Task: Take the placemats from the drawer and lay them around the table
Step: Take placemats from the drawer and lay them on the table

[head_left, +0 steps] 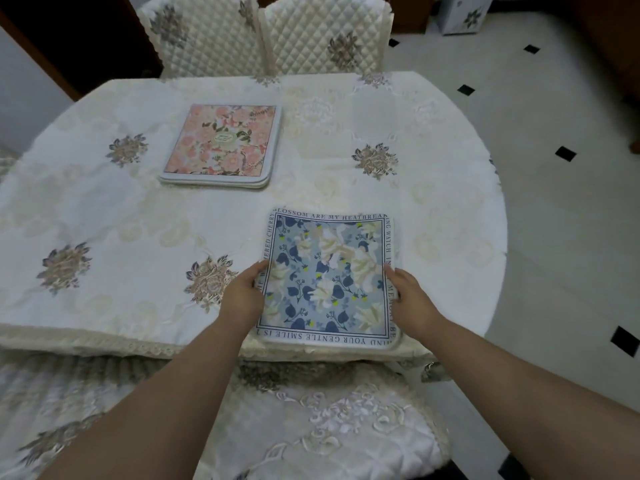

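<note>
Blue placemat [327, 278] flat at tabletop [104, 220] 6 o'clock edge, square, no long axis; left hand [242, 292] and right hand [410, 296] fingers grip its side edges.

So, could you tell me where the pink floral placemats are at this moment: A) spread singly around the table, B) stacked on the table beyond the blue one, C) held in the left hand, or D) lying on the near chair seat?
B: the pink floral placemats lie in a stack on the table, beyond the blue placemat, which the left hand and right hand hold at its sides.
</note>
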Demonstrator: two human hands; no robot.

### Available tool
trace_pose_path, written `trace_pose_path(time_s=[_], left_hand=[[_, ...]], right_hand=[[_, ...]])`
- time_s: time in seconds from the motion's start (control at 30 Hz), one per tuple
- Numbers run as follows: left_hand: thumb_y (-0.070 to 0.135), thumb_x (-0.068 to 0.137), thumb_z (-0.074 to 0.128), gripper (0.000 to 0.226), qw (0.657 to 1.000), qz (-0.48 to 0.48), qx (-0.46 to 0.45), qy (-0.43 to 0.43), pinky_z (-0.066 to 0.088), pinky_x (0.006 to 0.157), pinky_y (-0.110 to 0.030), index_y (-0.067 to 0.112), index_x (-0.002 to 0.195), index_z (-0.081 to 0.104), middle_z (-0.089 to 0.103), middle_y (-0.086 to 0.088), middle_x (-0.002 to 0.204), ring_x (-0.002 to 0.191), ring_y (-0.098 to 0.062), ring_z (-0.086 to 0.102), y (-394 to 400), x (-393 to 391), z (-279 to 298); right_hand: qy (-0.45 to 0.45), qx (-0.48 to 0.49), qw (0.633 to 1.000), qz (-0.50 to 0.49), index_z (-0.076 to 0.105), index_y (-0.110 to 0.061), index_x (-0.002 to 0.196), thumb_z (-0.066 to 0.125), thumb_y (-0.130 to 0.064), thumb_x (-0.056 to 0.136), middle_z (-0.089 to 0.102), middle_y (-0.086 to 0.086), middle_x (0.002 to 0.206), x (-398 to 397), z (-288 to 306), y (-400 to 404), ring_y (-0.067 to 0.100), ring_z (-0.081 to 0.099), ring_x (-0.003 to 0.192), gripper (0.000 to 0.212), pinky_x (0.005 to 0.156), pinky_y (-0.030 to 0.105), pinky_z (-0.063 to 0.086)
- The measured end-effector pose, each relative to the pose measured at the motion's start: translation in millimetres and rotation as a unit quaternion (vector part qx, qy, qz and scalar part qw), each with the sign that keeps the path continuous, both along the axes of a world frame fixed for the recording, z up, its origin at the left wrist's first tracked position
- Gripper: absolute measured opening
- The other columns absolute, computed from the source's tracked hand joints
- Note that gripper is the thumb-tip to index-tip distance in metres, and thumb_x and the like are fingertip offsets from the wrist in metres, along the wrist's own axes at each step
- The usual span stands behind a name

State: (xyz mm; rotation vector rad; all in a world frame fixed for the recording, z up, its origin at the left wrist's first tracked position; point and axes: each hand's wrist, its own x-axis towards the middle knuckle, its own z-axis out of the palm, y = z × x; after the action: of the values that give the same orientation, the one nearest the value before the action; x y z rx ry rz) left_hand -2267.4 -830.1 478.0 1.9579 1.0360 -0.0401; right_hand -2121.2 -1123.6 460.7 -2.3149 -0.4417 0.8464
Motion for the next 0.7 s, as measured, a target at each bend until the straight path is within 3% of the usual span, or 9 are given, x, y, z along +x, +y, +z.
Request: trace_pose_path(time_s=[0.1, 0.23, 0.3, 0.37, 0.57, 0.7], left_hand=[[-0.004, 0.097, 0.042, 0.062, 0.999, -0.020, 0.032, -0.016, 0.059, 0.088, -0.042, 0.039, 0.138, 0.060, 0.062, -0.001, 0.141, 0.113, -0.031, 0.066, 3.0, 1.2, -4.3], [-0.007, 0.096, 0.039, 0.063, 0.995, -0.044, 0.083, -0.032, 0.054, 0.079, -0.032, 0.037, 0.133, 0.063, 0.053, 0.003, 0.150, 0.121, -0.031, 0.062, 5.7, 7.4, -8.6], [-0.005, 0.098, 0.041, 0.056, 0.992, -0.057, 0.110, -0.024, 0.051, 0.092, -0.032, 0.030, 0.136, 0.062, 0.050, 0.006, 0.153, 0.132, -0.022, 0.055, 6.4, 7.7, -11.2], [-0.001, 0.101, 0.043, 0.049, 0.991, -0.051, 0.121, -0.016, 0.048, 0.106, -0.041, 0.025, 0.138, 0.061, 0.051, 0.003, 0.153, 0.134, -0.023, 0.053, 7.9, 4.2, -16.5], [-0.003, 0.099, 0.043, 0.046, 0.991, -0.043, 0.130, 0.002, 0.043, 0.111, -0.046, 0.015, 0.136, 0.063, 0.055, -0.011, 0.145, 0.131, -0.029, 0.054, 2.9, -4.8, -28.6], [-0.007, 0.095, 0.044, 0.054, 0.990, -0.046, 0.131, 0.018, 0.032, 0.116, -0.039, 0.012, 0.143, 0.056, 0.041, -0.011, 0.156, 0.143, -0.027, 0.039, -7.7, -1.1, -26.5]], right_hand=[[-0.009, 0.007, 1.000, -0.007, 0.020, -0.026, 0.159, 0.042, 0.010, 0.094, 0.016, -0.001, 0.165, -2.6, -5.2, -0.6, 0.013, 0.020, 0.150, 0.077, 0.105, 0.012, 0.023], [-0.027, 0.013, 1.000, -0.009, 0.017, -0.026, 0.160, 0.041, 0.011, 0.094, 0.014, 0.001, 0.166, -4.3, -10.6, 2.1, 0.013, 0.016, 0.152, 0.079, 0.114, 0.016, 0.017], [-0.027, 0.015, 0.999, -0.008, 0.017, -0.023, 0.160, 0.043, 0.011, 0.093, 0.017, 0.004, 0.165, -3.8, -14.5, 1.8, 0.017, 0.017, 0.152, 0.079, 0.120, 0.023, 0.017], [-0.034, 0.007, 0.999, -0.002, 0.017, -0.022, 0.160, 0.045, 0.010, 0.093, 0.020, 0.005, 0.165, -1.9, -19.2, 0.9, 0.021, 0.020, 0.151, 0.079, 0.123, 0.031, 0.019], [-0.048, -0.010, 0.999, 0.009, 0.019, -0.017, 0.160, 0.050, 0.004, 0.095, 0.017, 0.002, 0.167, 0.9, -25.9, -5.0, 0.017, 0.016, 0.153, 0.075, 0.116, 0.017, 0.011], [-0.088, -0.053, 0.994, 0.025, 0.021, -0.015, 0.159, 0.051, 0.002, 0.092, 0.014, 0.006, 0.166, -4.3, -25.3, -2.2, 0.026, 0.017, 0.152, 0.075, 0.118, 0.029, 0.014]])
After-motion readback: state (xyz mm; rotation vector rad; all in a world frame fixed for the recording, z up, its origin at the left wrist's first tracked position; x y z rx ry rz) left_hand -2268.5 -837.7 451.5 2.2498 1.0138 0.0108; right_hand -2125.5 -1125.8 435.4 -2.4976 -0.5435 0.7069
